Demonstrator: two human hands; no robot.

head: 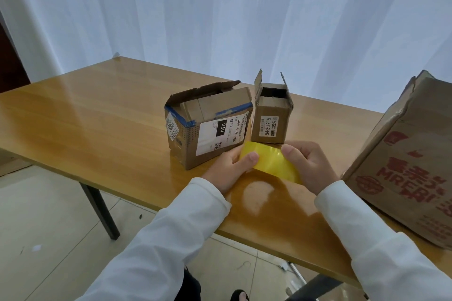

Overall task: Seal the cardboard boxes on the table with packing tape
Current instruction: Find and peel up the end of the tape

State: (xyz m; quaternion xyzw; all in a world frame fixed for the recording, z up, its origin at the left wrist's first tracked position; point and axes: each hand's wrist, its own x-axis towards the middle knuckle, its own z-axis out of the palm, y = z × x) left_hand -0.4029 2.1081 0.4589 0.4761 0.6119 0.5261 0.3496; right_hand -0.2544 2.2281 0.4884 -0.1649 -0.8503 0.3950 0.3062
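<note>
Nearest the camera, both hands hold the tape roll (271, 162) just above the worktop (97, 114): the left hand (232, 166) clasps its left side with the thumb laid on the glossy yellow band, and the right hand (305, 166) curls around its right side, so each grip is grasping the roll. This looks like the opening step, finding and lifting the free end of the tape; no box appears sealed yet. The next move likely calls for a fingernail to catch the thin, slick edge and peel off a strip. The worktop is smooth, varnished wood and throws back glare. At the right edge stands a big box (403, 166), its corrugated board dented and printed in red. Beyond the hands sit a mid box (210, 127), rumpled, with torn blue tape and white labels, flaps loosely open, and just beside it a small upright box (271, 117), flaps standing up. Behind hangs a pale, pleated curtain (220, 7).
</note>
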